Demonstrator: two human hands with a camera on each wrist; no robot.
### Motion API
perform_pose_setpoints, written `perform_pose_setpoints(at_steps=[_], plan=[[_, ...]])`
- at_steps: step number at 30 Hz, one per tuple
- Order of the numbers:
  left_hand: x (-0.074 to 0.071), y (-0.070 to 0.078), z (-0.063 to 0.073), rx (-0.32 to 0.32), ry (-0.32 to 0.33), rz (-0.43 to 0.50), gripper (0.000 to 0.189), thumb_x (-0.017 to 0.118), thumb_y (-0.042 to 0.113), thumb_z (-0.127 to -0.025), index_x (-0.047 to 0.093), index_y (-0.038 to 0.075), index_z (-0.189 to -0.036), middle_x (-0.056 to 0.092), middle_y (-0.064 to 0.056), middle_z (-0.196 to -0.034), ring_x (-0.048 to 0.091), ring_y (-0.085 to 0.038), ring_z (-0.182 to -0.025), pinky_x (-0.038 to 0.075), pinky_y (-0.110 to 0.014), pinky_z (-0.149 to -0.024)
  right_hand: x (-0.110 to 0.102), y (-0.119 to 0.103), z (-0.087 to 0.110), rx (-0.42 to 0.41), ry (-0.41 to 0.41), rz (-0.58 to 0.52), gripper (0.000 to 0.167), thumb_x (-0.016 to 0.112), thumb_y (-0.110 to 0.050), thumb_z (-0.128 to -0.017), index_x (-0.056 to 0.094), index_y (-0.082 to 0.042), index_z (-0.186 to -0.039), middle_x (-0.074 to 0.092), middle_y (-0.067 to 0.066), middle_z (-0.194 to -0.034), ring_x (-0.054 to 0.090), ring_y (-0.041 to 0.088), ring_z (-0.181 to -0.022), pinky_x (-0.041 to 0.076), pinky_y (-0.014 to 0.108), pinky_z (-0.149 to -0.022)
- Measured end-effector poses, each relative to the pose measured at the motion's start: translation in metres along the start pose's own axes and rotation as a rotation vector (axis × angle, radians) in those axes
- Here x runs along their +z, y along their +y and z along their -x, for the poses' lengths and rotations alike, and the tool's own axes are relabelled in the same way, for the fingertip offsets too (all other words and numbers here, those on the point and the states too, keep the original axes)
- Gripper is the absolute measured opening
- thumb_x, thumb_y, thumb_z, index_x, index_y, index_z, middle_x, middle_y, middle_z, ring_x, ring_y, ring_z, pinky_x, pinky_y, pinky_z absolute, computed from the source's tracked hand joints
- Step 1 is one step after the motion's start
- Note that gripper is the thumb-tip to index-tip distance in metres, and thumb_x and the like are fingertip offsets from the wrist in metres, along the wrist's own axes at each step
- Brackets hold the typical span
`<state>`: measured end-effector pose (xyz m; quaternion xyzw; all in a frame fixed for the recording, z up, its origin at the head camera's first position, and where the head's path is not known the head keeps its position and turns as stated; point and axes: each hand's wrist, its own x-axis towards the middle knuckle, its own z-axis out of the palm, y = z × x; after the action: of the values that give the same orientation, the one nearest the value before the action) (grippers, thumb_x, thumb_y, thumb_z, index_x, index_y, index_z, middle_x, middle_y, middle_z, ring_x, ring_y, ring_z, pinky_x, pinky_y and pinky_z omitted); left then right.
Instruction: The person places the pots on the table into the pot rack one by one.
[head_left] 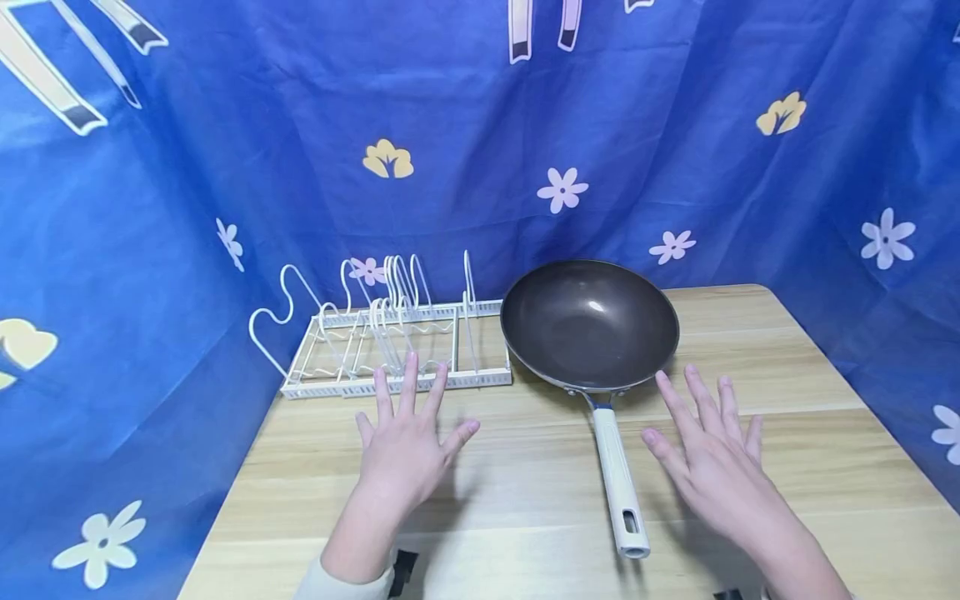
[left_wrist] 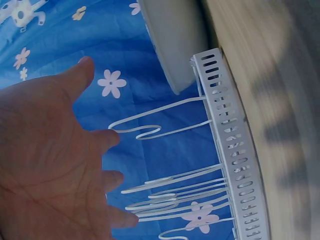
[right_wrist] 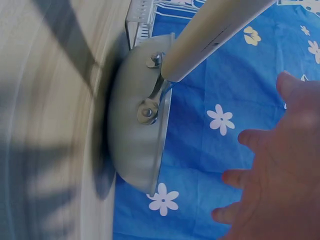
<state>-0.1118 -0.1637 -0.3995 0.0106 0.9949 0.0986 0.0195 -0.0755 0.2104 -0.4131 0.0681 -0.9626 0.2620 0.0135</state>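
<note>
A dark-coated frying pan point(head_left: 588, 325) with a white handle point(head_left: 618, 479) sits on the table, its handle pointing toward me. To its left stands a white wire rack point(head_left: 397, 387) with upright looped dividers. My left hand point(head_left: 405, 454) hovers in front of the rack, fingers spread and holding nothing. My right hand point(head_left: 716, 467) is to the right of the pan handle, its fingers also spread and apart from it. In the right wrist view, the pan's pale outer side point(right_wrist: 137, 120) shows two rivets where the handle joins.
The wooden table point(head_left: 525, 517) carries the rack and the pan. A blue cloth point(head_left: 465, 108) with flowers hangs behind the table and along both sides. The rack's right end stands close beside the pan.
</note>
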Motion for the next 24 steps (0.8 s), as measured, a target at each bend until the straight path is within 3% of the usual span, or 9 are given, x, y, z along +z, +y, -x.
perform_pose_setpoints(at_steps=[4,7,9,11,14,18,21,24], plan=[[0.0,-0.001,0.002,-0.006,-0.002,0.006,0.094,0.035,0.087,-0.1,-0.002,0.041,-0.173,-0.021,-0.003,-0.182,-0.02,-0.053,-0.165,0.01,-0.091,-0.117,0.002,0.002,0.004,0.024,-0.037,-0.03,0.076,0.044,-0.057,-0.114,0.003,-0.037,-0.175,-0.013,0.008,-0.184,-0.016,0.057,-0.164,0.003,0.102,-0.102],[0.003,-0.002,0.005,0.019,0.03,0.044,0.094,0.035,0.088,-0.099,0.001,0.04,-0.173,-0.015,-0.006,-0.183,-0.009,-0.057,-0.165,0.015,-0.088,-0.12,0.003,0.004,0.006,0.036,-0.049,-0.055,0.08,0.043,-0.059,-0.114,-0.002,-0.035,-0.175,-0.014,0.006,-0.184,-0.013,0.057,-0.165,0.011,0.1,-0.104],[0.006,0.0,0.009,0.069,0.049,0.138,0.095,0.04,0.087,-0.098,0.004,0.042,-0.173,-0.009,-0.008,-0.184,0.002,-0.057,-0.166,0.018,-0.085,-0.122,0.002,0.005,0.005,0.032,-0.043,-0.078,0.084,0.045,-0.059,-0.113,-0.005,-0.031,-0.175,-0.012,0.007,-0.184,-0.012,0.056,-0.166,0.013,0.096,-0.11],[0.011,0.003,0.015,0.129,0.029,0.295,0.092,0.049,0.082,-0.099,0.009,0.043,-0.173,0.003,-0.007,-0.184,0.014,-0.054,-0.166,0.023,-0.081,-0.124,0.002,0.007,0.002,0.016,-0.043,-0.11,0.088,0.048,-0.059,-0.112,-0.005,-0.026,-0.175,-0.009,0.01,-0.184,-0.008,0.056,-0.166,0.015,0.092,-0.116],[0.019,0.015,0.022,0.196,-0.091,0.633,0.086,0.062,0.065,-0.103,0.017,0.041,-0.173,0.021,-0.009,-0.182,0.033,-0.05,-0.161,0.035,-0.075,-0.124,0.003,0.007,-0.005,-0.006,-0.057,-0.16,0.094,0.053,-0.058,-0.111,0.001,-0.014,-0.175,0.0,0.019,-0.183,0.005,0.057,-0.166,0.021,0.086,-0.121],[0.032,0.039,0.027,0.205,-0.31,1.036,0.079,0.063,0.048,-0.109,0.023,0.025,-0.173,0.037,-0.021,-0.174,0.053,-0.05,-0.147,0.052,-0.066,-0.113,0.006,0.005,-0.015,0.025,-0.111,-0.206,0.095,0.051,-0.062,-0.11,0.012,-0.003,-0.173,0.015,0.027,-0.179,0.028,0.058,-0.16,0.031,0.081,-0.12],[0.043,0.057,0.028,0.186,-0.457,1.212,0.08,0.062,0.046,-0.109,0.022,0.013,-0.17,0.039,-0.028,-0.169,0.058,-0.048,-0.141,0.058,-0.058,-0.108,0.01,0.006,-0.024,0.068,-0.156,-0.261,0.091,0.046,-0.063,-0.111,0.021,0.001,-0.17,0.028,0.03,-0.174,0.043,0.056,-0.153,0.042,0.074,-0.118],[0.054,0.074,0.03,0.157,-0.573,1.313,0.079,0.063,0.041,-0.109,0.022,0.008,-0.168,0.042,-0.029,-0.167,0.06,-0.046,-0.139,0.06,-0.056,-0.106,0.016,0.01,-0.032,0.117,-0.207,-0.361,0.085,0.048,-0.059,-0.112,0.027,0.003,-0.167,0.038,0.029,-0.169,0.062,0.047,-0.136,0.058,0.058,-0.107]])
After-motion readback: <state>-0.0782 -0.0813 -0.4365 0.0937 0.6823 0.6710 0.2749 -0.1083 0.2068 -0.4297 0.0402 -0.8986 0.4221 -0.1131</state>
